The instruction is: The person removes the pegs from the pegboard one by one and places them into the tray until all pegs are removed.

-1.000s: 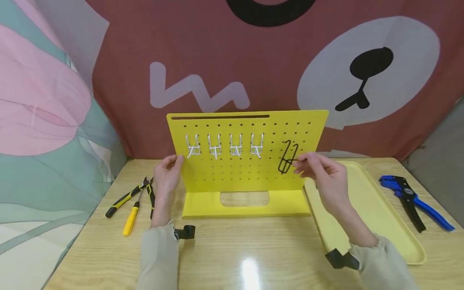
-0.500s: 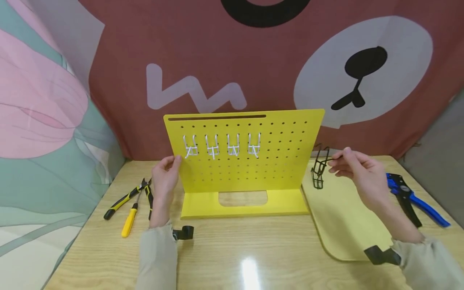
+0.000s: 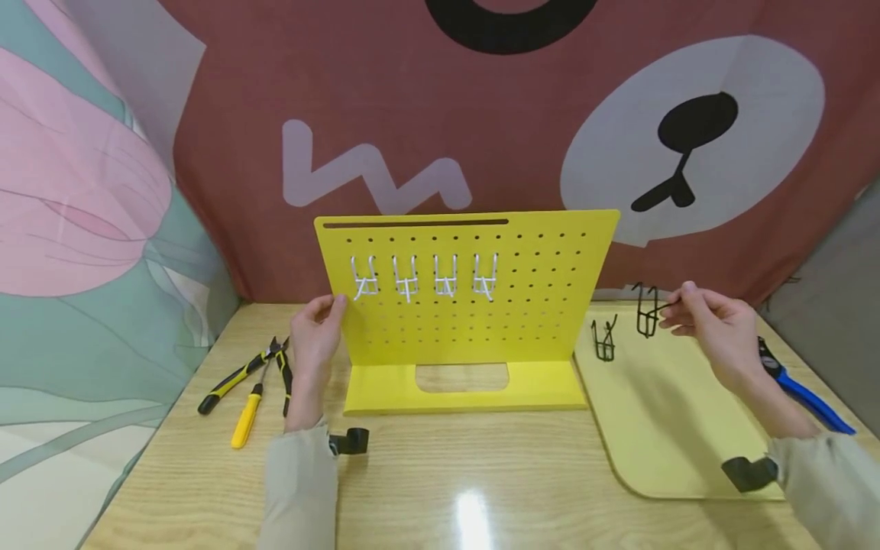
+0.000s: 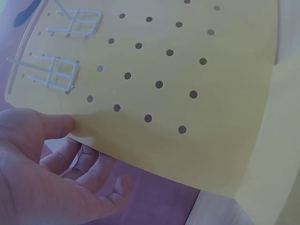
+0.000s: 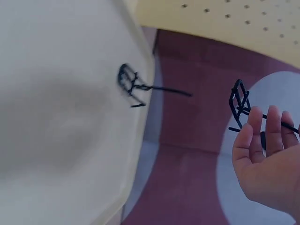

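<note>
My left hand (image 3: 315, 344) holds the left edge of a yellow pegboard (image 3: 461, 350). Its thumb lies on the front face, the other fingers behind, as the left wrist view shows. Several white wire hooks (image 3: 445, 287) hang in a row on the board. Over the yellow tray (image 3: 677, 466), right of the board, my right hand (image 3: 722, 332) pinches a black wire pegboard hook (image 3: 647, 312) by its prong; the hook's frame points left. Another black hook (image 3: 605, 351) stands at the tray's back left, apart from the held one.
Pliers with yellow-black handles (image 3: 234, 384) and a yellow-handled screwdriver (image 3: 246, 420) lie left of my left hand. A blue-handled wire stripper (image 3: 811, 401) is right of the tray, partly behind my right forearm. A printed cloth (image 3: 385, 92) hangs behind the table.
My right hand has carried the black hook from in front of the board's right side out to the right, over the tray. The tray's other hook has come into view. My left hand stays put.
</note>
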`<state>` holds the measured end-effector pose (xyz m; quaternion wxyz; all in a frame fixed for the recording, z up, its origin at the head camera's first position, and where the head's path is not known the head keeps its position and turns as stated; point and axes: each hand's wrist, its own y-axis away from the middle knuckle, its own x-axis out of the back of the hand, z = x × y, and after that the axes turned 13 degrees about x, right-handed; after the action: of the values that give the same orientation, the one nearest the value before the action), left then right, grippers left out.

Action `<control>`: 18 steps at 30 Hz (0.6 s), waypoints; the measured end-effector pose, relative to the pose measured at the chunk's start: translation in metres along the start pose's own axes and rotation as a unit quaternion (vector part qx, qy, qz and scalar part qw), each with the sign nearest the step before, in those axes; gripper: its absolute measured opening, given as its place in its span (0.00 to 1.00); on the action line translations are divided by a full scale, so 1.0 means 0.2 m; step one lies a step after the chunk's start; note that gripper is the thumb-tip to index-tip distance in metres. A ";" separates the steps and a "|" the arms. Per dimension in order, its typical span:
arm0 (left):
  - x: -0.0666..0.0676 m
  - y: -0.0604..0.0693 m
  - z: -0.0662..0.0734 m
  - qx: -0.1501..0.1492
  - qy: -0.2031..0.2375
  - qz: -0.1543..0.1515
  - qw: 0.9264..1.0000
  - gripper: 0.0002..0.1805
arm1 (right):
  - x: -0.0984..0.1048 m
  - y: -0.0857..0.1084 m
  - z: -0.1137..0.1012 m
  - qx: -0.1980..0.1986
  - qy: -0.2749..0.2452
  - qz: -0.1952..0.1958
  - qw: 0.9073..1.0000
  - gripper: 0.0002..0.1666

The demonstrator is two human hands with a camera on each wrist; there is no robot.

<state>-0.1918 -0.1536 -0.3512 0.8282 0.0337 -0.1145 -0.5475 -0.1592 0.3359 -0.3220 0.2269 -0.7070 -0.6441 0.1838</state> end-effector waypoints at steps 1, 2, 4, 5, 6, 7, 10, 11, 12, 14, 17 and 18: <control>0.00 0.00 0.00 0.001 -0.001 0.001 1.000 0.21 | 0.01 0.00 0.02 -0.005 0.010 0.000 1.000 0.14; 0.00 0.00 0.00 0.001 -0.001 0.001 1.000 0.21 | 0.01 -0.01 0.03 -0.011 0.020 0.000 1.000 0.14; 0.00 0.00 0.00 0.001 -0.002 0.004 1.000 0.21 | 0.02 -0.01 0.07 -0.023 0.047 -0.005 0.999 0.14; 0.00 0.00 0.00 0.000 -0.002 0.005 1.000 0.21 | 0.03 -0.02 0.09 -0.030 0.055 -0.011 0.998 0.14; 0.00 0.00 0.00 0.000 -0.002 0.007 1.000 0.21 | 0.04 -0.02 0.11 -0.039 0.068 -0.016 0.997 0.14; 0.00 -0.01 0.00 -0.001 -0.001 0.008 1.000 0.21 | 0.04 -0.02 0.14 -0.047 0.087 -0.021 0.995 0.14; 0.00 -0.01 0.00 -0.003 0.001 0.008 1.000 0.20 | 0.07 -0.02 0.20 -0.076 0.139 -0.046 0.986 0.15; 0.00 -0.01 0.00 -0.003 0.002 0.007 1.000 0.21 | 0.08 -0.01 0.23 -0.088 0.153 -0.055 0.983 0.16; 0.00 -0.01 0.00 -0.002 0.002 0.006 1.000 0.21 | 0.10 -0.01 0.24 -0.096 0.171 -0.064 0.979 0.16; 0.00 -0.01 0.00 0.001 0.001 0.002 1.000 0.21 | 0.11 0.00 0.27 -0.105 0.202 -0.084 0.970 0.19; 0.00 0.00 0.00 0.004 0.000 -0.001 1.000 0.21 | 0.12 0.01 0.31 -0.111 0.229 -0.097 0.962 0.24; 0.00 0.00 0.00 0.005 -0.001 -0.001 1.000 0.21 | 0.13 0.02 0.33 -0.113 0.239 -0.100 0.959 0.27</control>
<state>-0.1924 -0.1533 -0.3514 0.8273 0.0376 -0.1181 -0.5479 -0.1897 0.3663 -0.3771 0.3099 -0.6832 -0.6553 -0.0880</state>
